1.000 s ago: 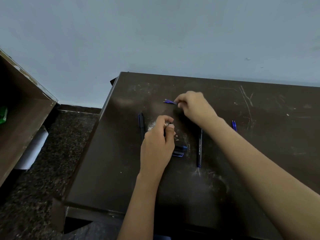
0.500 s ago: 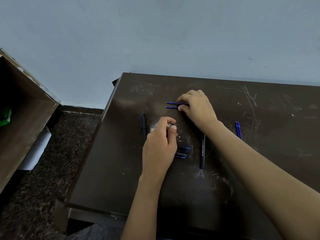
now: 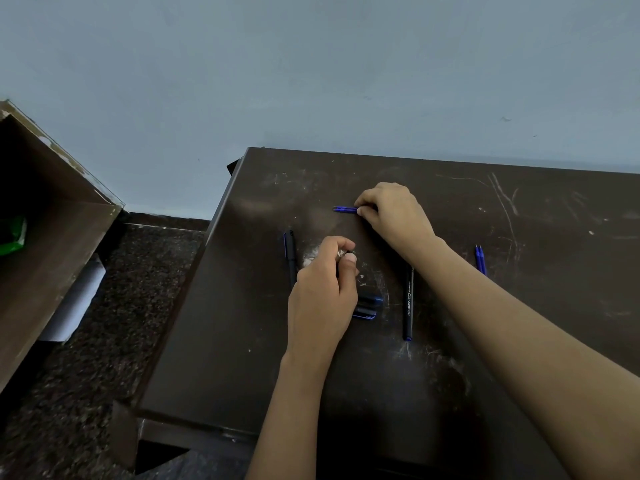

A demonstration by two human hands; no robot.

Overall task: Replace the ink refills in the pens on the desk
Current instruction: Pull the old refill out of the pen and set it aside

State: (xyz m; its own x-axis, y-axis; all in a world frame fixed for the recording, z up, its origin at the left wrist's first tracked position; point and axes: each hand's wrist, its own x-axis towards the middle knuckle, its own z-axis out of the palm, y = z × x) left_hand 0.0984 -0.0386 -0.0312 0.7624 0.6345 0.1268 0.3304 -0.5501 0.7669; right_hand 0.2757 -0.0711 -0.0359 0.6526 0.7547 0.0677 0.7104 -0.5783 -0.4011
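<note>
On the scuffed dark brown wooden desk [image 3: 242, 341], a capped black plastic pen with a blue clip [image 3: 290, 252] lay untouched at nine o'clock from the left hand [image 3: 322, 292]. That hand was clenched, thumb on top, round a small dark pen part [image 3: 349, 253] that its fingers mostly hid, so which part it was could not be told. At four o'clock from it lay two short black-and-blue plastic pen pieces [image 3: 367, 306], so one pen seemed to be apart. At three o'clock lay a slim black barrel printed "Octane Gel" [image 3: 408, 303]. At one o'clock the right hand [image 3: 394, 216] pinched a pair of thin blue ink refills [image 3: 344, 209] by one end. Two more blue refills [image 3: 480, 259] lay well apart, far toward three o'clock. The job looked midway at best: a refill was being picked, none was visibly fitted, and other pens waited.
</note>
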